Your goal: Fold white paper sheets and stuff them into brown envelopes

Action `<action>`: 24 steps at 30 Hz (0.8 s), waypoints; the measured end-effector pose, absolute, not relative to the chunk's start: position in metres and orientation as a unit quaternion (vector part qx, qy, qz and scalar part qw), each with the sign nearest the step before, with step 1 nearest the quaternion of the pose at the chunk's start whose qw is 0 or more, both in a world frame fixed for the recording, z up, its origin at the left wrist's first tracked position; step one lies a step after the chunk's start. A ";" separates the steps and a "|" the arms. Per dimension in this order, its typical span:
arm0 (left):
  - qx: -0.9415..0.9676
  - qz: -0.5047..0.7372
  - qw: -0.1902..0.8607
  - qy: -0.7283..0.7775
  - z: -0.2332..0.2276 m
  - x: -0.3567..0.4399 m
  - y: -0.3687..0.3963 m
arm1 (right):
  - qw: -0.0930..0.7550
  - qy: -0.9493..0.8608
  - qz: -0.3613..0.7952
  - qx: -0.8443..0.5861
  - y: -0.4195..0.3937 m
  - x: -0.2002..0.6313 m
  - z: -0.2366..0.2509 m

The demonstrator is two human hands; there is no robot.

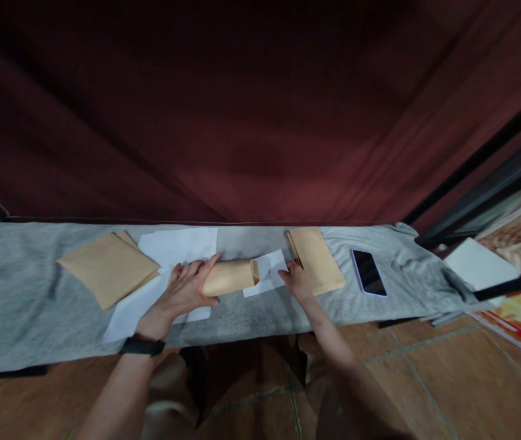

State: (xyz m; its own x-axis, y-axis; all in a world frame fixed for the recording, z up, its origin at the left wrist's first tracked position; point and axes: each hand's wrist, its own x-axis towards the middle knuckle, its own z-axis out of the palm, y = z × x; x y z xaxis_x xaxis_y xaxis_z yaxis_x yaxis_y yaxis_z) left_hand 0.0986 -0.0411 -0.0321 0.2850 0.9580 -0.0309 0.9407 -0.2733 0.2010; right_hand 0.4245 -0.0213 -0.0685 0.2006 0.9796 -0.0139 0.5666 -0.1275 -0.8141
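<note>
In the middle of the cloth-covered surface, my left hand (190,284) is closed around the left part of a brown paper envelope (229,277), which bulges with its mouth facing right. My right hand (298,280) pinches the right end of a folded white sheet of paper (271,272). The sheet's left end lies at the envelope's mouth; how far it reaches inside is hidden. Just beyond my right hand lies a stack of brown envelopes (319,260). Loose white paper sheets (180,244) spread behind and under my left hand.
More brown envelopes (111,266) lie at the left, overlapping the white sheets. A phone (369,272) with a purple edge rests at the right on the grey cloth (407,269). A dark red curtain (251,122) hangs behind. Black bars (490,159) stand at the right.
</note>
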 end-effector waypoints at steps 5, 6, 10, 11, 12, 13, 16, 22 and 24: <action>0.777 0.041 0.097 0.621 -0.032 0.098 -0.040 | 0.473 -0.519 0.324 -0.634 -0.016 0.436 -0.055; 0.772 0.040 0.095 0.627 -0.032 0.099 -0.039 | 0.518 -0.504 0.337 -0.604 -0.017 0.437 -0.052; 0.763 0.051 0.057 0.642 -0.033 0.102 -0.037 | 0.610 -0.463 0.377 -0.522 -0.023 0.437 -0.046; 0.764 0.056 0.043 0.641 -0.033 0.103 -0.036 | 0.601 -0.469 0.380 -0.524 -0.024 0.437 -0.047; 0.766 0.061 0.030 0.639 -0.033 0.104 -0.035 | 0.586 -0.481 0.381 -0.529 -0.025 0.437 -0.048; 0.768 0.066 0.017 0.636 -0.033 0.105 -0.035 | 0.567 -0.494 0.385 -0.535 -0.026 0.437 -0.050; 0.771 0.074 -0.012 0.632 -0.030 0.106 -0.035 | 0.513 -0.519 0.411 -0.547 -0.025 0.440 -0.055; 0.756 0.061 -0.004 0.651 -0.026 0.112 -0.034 | 0.478 -0.509 0.468 -0.542 -0.021 0.453 -0.056; 0.758 0.060 -0.011 0.650 -0.025 0.113 -0.035 | 0.465 -0.507 0.482 -0.542 -0.021 0.456 -0.056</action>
